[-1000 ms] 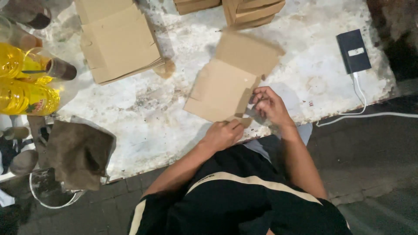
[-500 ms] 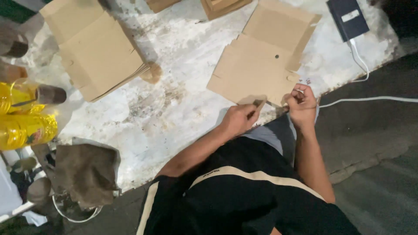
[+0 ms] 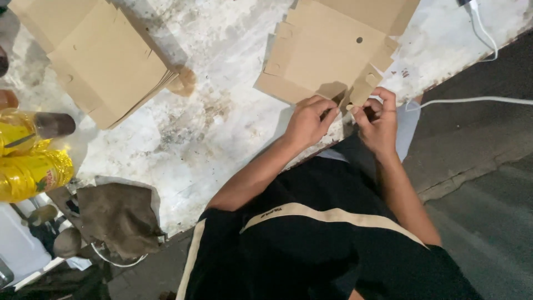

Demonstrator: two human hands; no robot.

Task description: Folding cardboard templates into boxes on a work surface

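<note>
Head view: both hands now sit at the near edge of the flat brown cardboard box blank (image 3: pixel 333 53), which lies on the stained white tabletop (image 3: pixel 222 111). Vs a sec ago the blank is nearer the frame top and fills more of the pic; hands are closer together on its bottom corner. Left hand (image 3: pixel 308 119) presses down on the near flap, fingers curled over the edge, thumb hidden. Right hand (image 3: pixel 380 119) pinches a small side tab w/ fingertips closed on it, tab bent up. Judging by that, the fold at this corner is underway, not finished; rest of the blank is flat. Stack of flat brown cardboard blanks (image 3: pixel 94 61) is well apart to the left; yellow oil bottles (image 3: pixel 30 161) at the far left edge; white cable (image 3: pixel 472 100) runs off right.
</note>
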